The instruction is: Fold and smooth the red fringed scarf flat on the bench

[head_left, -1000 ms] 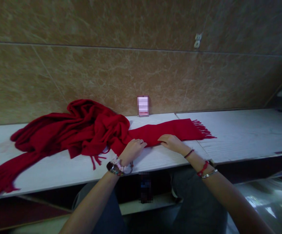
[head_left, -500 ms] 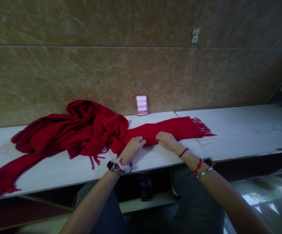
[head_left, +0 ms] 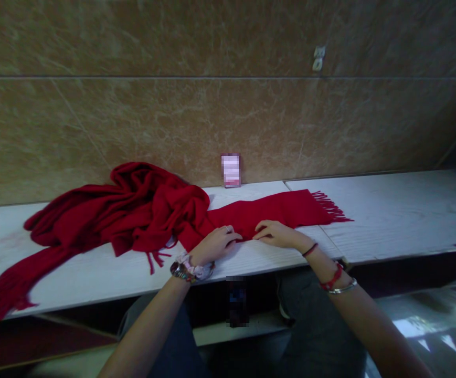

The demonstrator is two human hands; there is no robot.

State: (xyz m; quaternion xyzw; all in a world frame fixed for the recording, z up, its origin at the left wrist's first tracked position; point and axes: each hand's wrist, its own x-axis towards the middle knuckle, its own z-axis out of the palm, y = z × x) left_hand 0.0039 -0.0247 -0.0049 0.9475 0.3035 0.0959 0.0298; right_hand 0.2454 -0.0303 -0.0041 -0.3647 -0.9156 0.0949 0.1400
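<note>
Brown shiny wall tiles (head_left: pixel 172 126) rise behind a long white tabletop (head_left: pixel 389 215), and a small pinkish card or screen (head_left: pixel 231 170), too blurred to read, leans on the wall. On the tabletop, in front of the person, is a red fringed scarf (head_left: pixel 186 207). Its left part is a messy heap (head_left: pixel 133 210); its right part is a smooth, flat strip (head_left: pixel 278 207). This strip runs long from left to right, and its right end has a fringe (head_left: pixel 333 207). Both hands are at the strip's near edge, so most of its cloth lies just past the fingers. The left hand (head_left: pixel 215 244) is nearer the heap, and the right hand (head_left: pixel 278 234) is nearer that fringe. Their fingers bend over the edge, close together but apart. I can't tell if either one pinches the cloth.
</note>
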